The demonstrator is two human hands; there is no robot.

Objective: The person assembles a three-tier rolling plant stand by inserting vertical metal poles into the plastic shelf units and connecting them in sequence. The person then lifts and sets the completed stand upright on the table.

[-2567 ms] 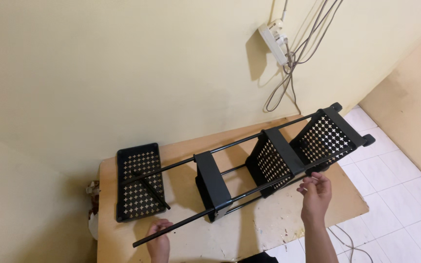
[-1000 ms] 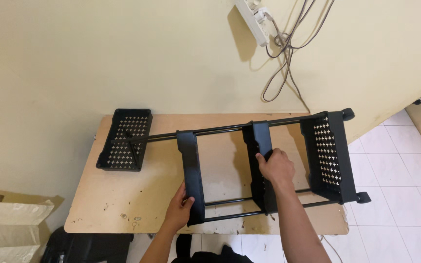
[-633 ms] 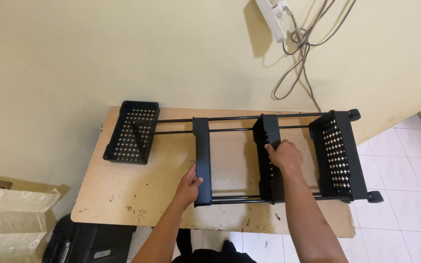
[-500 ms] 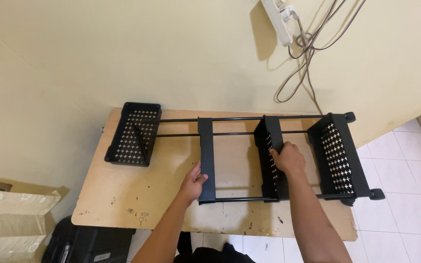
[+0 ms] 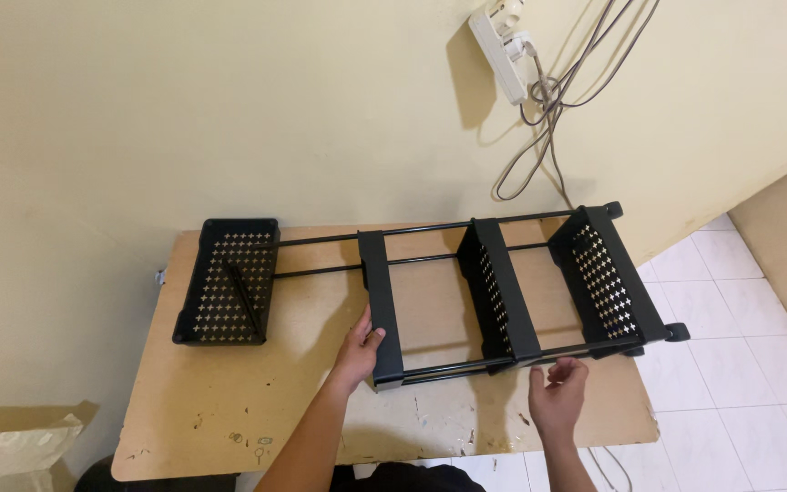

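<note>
A black metal rack (image 5: 494, 292) lies on its side across a worn wooden table (image 5: 229, 410), with three perforated trays joined by thin black rods. A loose perforated tray (image 5: 228, 281) sits at the left end, threaded on the upper rods. My left hand (image 5: 358, 351) presses against the near end of the leftmost joined tray. My right hand (image 5: 557, 394) hovers just below the lower rod, fingers apart, holding nothing. A small caster wheel (image 5: 676, 332) sticks out at the rack's right end.
A white power strip (image 5: 500, 41) with grey cables (image 5: 548, 109) hangs on the cream wall behind the table. White floor tiles (image 5: 740, 364) lie to the right. A cardboard box (image 5: 11, 446) stands at the lower left.
My right hand has let go of the middle tray and dropped below the lower rod. My left hand stays on the left tray. The rack sits a little lower in view.
</note>
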